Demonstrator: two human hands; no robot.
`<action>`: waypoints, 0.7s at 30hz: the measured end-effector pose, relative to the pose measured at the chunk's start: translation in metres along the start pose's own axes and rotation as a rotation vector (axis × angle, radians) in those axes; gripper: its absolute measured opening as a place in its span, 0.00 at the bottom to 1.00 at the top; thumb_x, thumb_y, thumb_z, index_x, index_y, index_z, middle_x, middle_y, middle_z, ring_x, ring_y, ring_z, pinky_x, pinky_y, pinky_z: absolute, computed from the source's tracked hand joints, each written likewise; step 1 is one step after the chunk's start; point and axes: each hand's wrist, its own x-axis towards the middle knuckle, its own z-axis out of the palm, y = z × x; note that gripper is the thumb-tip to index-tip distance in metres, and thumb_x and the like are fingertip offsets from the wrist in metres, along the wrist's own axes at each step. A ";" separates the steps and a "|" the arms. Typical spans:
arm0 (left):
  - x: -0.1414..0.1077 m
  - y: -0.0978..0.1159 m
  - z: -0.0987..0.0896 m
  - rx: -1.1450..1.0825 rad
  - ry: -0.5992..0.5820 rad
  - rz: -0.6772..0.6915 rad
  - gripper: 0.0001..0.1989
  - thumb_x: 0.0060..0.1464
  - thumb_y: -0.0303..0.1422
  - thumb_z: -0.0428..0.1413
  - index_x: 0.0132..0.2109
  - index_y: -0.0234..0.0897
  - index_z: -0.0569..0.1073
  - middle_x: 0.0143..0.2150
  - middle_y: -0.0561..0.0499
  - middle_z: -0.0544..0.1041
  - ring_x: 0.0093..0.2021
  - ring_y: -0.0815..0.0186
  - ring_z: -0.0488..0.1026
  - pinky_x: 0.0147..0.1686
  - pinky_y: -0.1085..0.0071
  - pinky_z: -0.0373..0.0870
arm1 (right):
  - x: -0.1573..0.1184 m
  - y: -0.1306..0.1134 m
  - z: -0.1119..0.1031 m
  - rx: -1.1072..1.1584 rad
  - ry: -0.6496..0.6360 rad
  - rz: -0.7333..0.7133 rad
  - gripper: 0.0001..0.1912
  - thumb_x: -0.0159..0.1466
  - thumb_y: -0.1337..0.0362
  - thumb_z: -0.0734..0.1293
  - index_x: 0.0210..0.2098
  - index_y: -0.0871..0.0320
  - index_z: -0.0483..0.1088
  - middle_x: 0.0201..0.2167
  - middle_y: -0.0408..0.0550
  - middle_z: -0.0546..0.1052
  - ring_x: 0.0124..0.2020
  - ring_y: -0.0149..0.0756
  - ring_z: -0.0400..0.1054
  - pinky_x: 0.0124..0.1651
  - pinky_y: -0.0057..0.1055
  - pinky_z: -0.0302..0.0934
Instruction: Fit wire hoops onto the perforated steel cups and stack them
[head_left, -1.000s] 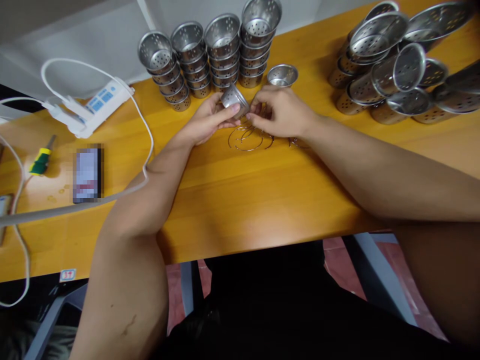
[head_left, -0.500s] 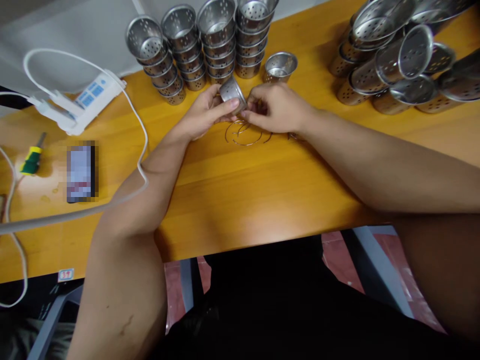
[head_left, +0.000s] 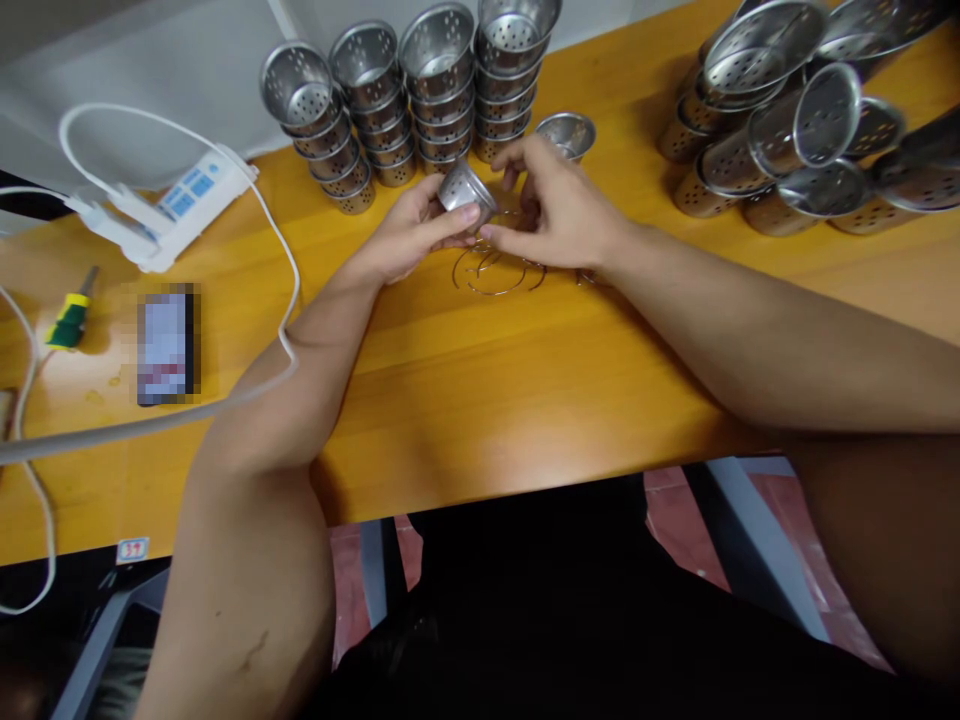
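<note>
My left hand [head_left: 416, 232] is closed round a small perforated metal cup [head_left: 466, 190], its thumb along the near side. The cup is tilted, its perforated bottom facing up and left. Just right of it, my right hand [head_left: 551, 205] has its fingers apart and nothing visible in them. Several thin wire rings [head_left: 499, 275] lie on the table under and between the hands. Behind the right hand stands a single metal cup [head_left: 568, 135], partly hidden by the fingers.
Tall stacks of perforated metal cups [head_left: 367, 110] stand at the back, and more cups [head_left: 780, 130] are piled at the right. On the left are a white power strip [head_left: 191, 205], a phone [head_left: 163, 345] and a green-yellow screwdriver [head_left: 71, 315]. A white cable [head_left: 279, 225] crosses above my left arm.
My right hand has opened its fingers and drawn slightly away from the cup's rim. My left hand keeps its hold on the cup in nearly the same place.
</note>
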 end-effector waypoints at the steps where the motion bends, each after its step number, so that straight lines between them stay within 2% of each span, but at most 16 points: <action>1: 0.000 -0.001 -0.001 -0.016 -0.016 0.007 0.24 0.71 0.42 0.85 0.63 0.42 0.86 0.63 0.46 0.93 0.68 0.53 0.93 0.69 0.58 0.90 | 0.000 -0.001 0.001 0.021 -0.002 -0.015 0.48 0.61 0.18 0.84 0.74 0.25 0.79 0.72 0.44 0.88 0.71 0.71 0.78 0.72 0.78 0.80; 4: 0.002 -0.004 -0.005 -0.049 -0.066 0.057 0.34 0.58 0.50 0.92 0.62 0.44 0.88 0.65 0.45 0.93 0.71 0.49 0.91 0.71 0.57 0.90 | 0.001 0.000 0.004 0.114 -0.025 -0.080 0.54 0.61 0.18 0.83 0.81 0.22 0.74 0.80 0.41 0.83 0.73 0.72 0.78 0.74 0.79 0.78; 6: 0.005 -0.007 -0.007 -0.039 -0.088 0.086 0.39 0.51 0.57 0.93 0.60 0.44 0.89 0.63 0.45 0.93 0.70 0.48 0.91 0.72 0.56 0.89 | 0.003 0.003 0.006 0.167 -0.030 -0.117 0.53 0.64 0.18 0.82 0.81 0.27 0.75 0.82 0.45 0.81 0.70 0.70 0.80 0.76 0.77 0.78; 8: 0.008 -0.010 -0.009 -0.023 -0.109 0.112 0.42 0.48 0.62 0.93 0.58 0.44 0.90 0.60 0.46 0.93 0.67 0.49 0.91 0.72 0.56 0.87 | 0.005 0.005 0.008 0.203 -0.018 -0.130 0.50 0.66 0.18 0.81 0.79 0.32 0.78 0.80 0.49 0.81 0.68 0.68 0.81 0.76 0.74 0.78; 11: 0.010 -0.014 -0.011 -0.014 -0.140 0.140 0.45 0.46 0.67 0.92 0.57 0.42 0.90 0.55 0.50 0.91 0.61 0.54 0.92 0.71 0.55 0.86 | 0.007 0.006 0.008 0.245 0.006 -0.100 0.49 0.59 0.16 0.85 0.72 0.26 0.80 0.74 0.43 0.85 0.67 0.66 0.81 0.71 0.71 0.81; 13: 0.008 -0.013 -0.010 -0.014 -0.139 0.130 0.45 0.48 0.68 0.91 0.56 0.41 0.89 0.54 0.50 0.90 0.59 0.55 0.92 0.70 0.53 0.87 | 0.007 0.006 0.008 0.271 0.020 -0.094 0.49 0.55 0.17 0.88 0.68 0.25 0.80 0.72 0.42 0.85 0.67 0.66 0.80 0.69 0.71 0.81; 15: 0.004 -0.010 -0.008 -0.030 -0.131 0.111 0.44 0.52 0.69 0.89 0.57 0.41 0.88 0.56 0.49 0.91 0.60 0.54 0.93 0.71 0.52 0.89 | 0.007 0.006 0.008 0.273 0.034 -0.106 0.50 0.56 0.18 0.89 0.68 0.28 0.79 0.72 0.45 0.85 0.67 0.67 0.79 0.69 0.73 0.80; 17: 0.001 -0.006 -0.006 -0.043 -0.127 0.098 0.40 0.58 0.68 0.87 0.56 0.40 0.88 0.56 0.47 0.92 0.59 0.55 0.93 0.70 0.53 0.91 | 0.008 0.006 0.007 0.222 0.054 -0.107 0.47 0.58 0.17 0.87 0.68 0.27 0.78 0.71 0.44 0.85 0.68 0.68 0.78 0.71 0.75 0.80; 19: -0.001 -0.003 -0.004 -0.018 -0.101 0.066 0.33 0.67 0.63 0.84 0.55 0.39 0.87 0.54 0.46 0.92 0.56 0.57 0.94 0.69 0.56 0.92 | 0.009 0.007 0.004 0.114 0.088 -0.102 0.44 0.62 0.20 0.86 0.68 0.27 0.78 0.71 0.45 0.84 0.70 0.68 0.77 0.73 0.75 0.80; 21: -0.001 -0.002 -0.004 0.015 -0.059 0.021 0.26 0.75 0.55 0.81 0.54 0.39 0.86 0.52 0.47 0.93 0.53 0.60 0.95 0.66 0.60 0.92 | 0.011 0.012 -0.002 -0.012 0.177 -0.122 0.40 0.67 0.27 0.85 0.69 0.35 0.77 0.70 0.50 0.83 0.71 0.66 0.77 0.78 0.71 0.79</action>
